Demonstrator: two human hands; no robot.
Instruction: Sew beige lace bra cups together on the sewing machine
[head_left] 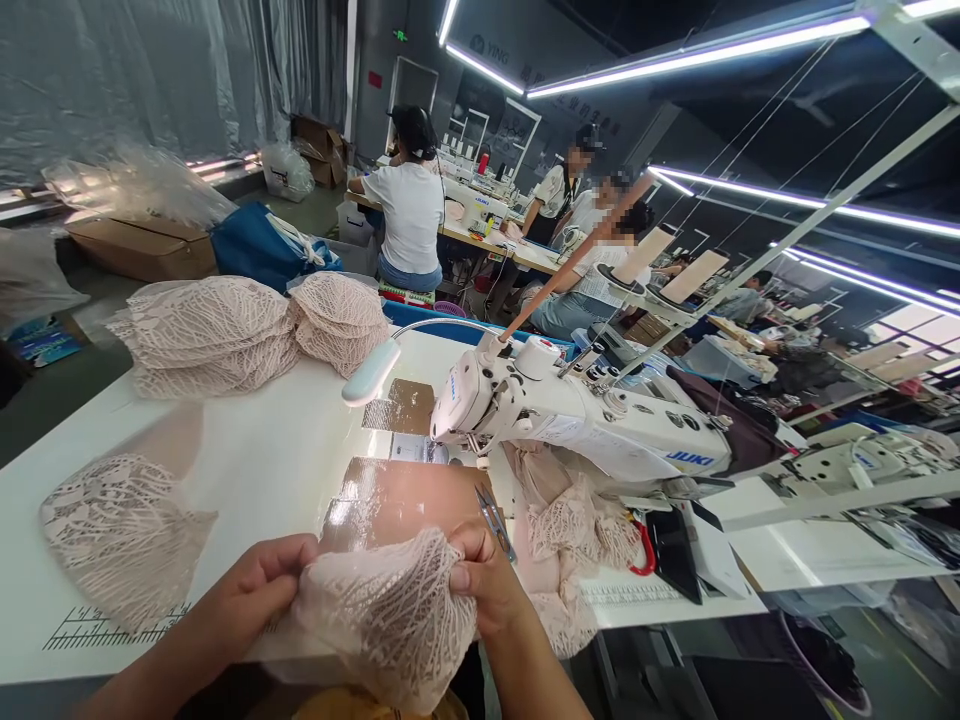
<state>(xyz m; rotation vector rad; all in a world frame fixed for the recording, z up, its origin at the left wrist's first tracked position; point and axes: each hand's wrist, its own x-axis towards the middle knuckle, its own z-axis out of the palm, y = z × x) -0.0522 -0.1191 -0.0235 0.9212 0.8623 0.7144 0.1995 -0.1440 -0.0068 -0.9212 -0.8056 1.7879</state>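
A pale pink lace fabric piece [397, 620] is stretched between my two hands at the table's front edge. My left hand [262, 590] pinches its left end, fingers closed. Its right end is gripped between the thumb and fingers of my right hand [480, 580]. Just beyond stands a white sewing machine [577, 410], its needle area over a metal plate. Thread snips [495, 522] lie on the brown board [405, 495] near my right hand. On the left of the table another lace piece [124, 535] lies flat, partly sheer.
Stacks of lace pieces [214, 335] sit at the table's back left. More lace pieces [574, 530] are heaped right of the needle, near red-handled scissors [643, 545]. A lamp [373, 372] arches over the table [262, 470]. Several people work at machines behind, one in a white shirt [411, 215].
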